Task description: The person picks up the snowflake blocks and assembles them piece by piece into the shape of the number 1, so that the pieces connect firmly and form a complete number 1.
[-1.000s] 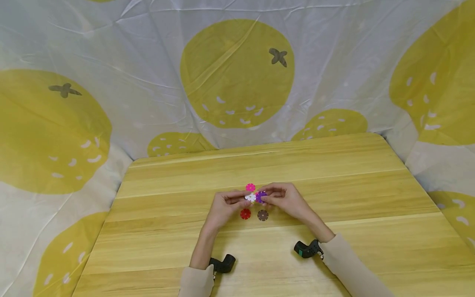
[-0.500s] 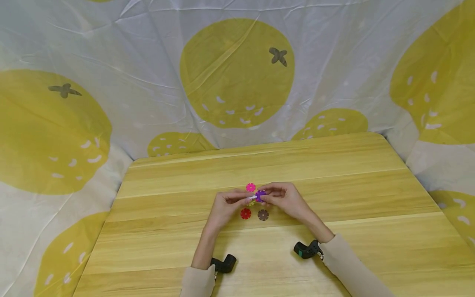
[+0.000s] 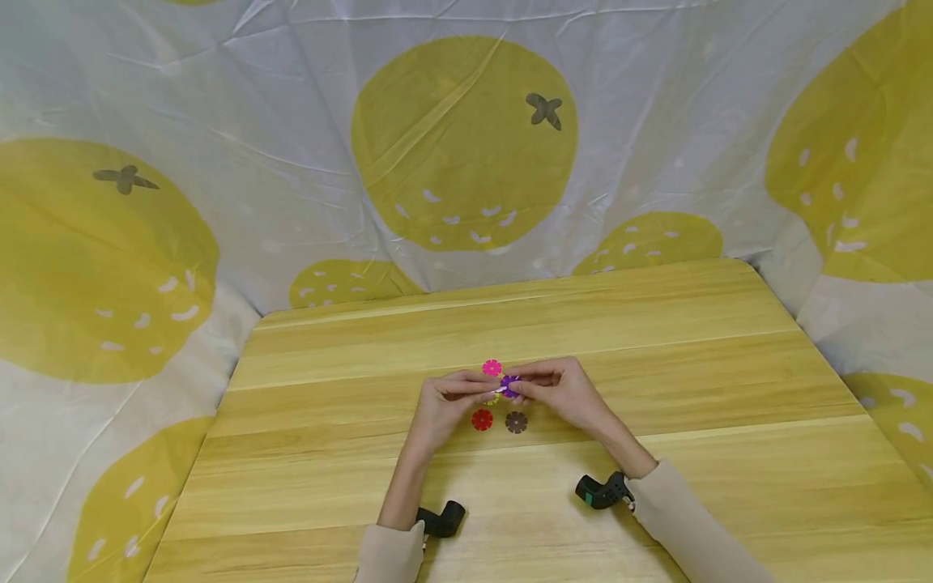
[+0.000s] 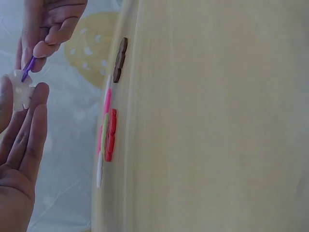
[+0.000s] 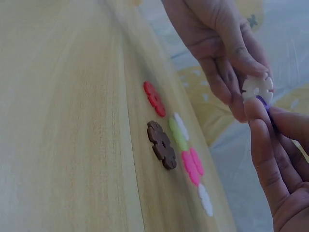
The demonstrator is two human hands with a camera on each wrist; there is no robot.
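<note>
In the head view my left hand (image 3: 445, 405) and right hand (image 3: 564, 393) meet over the middle of the table. Thumb and fingers of the left pinch a white notched plastic disc (image 5: 257, 87), a snowflake-type building piece. A purple disc (image 3: 509, 386) of the same kind is pinched by the right. The left wrist view shows the purple disc (image 4: 28, 69) edge-on against the rim of the white one, set crosswise at a notch; how deep it sits is unclear. Below the hands lie a red disc (image 3: 482, 419) and a brown disc (image 3: 517, 422), with a bright pink disc (image 3: 492, 368) behind.
A yellow-green disc (image 5: 178, 134) lies flat beside pink and white discs (image 5: 205, 199) on the wooden table (image 3: 350, 453). Black wrist devices (image 3: 443, 519) sit at both sleeves. A fruit-printed cloth (image 3: 291, 162) hangs behind the table.
The white disc has turned from face-on to nearly edge-on in the left fingers. The purple disc has shifted slightly left, closer to it. The table discs stay put.
</note>
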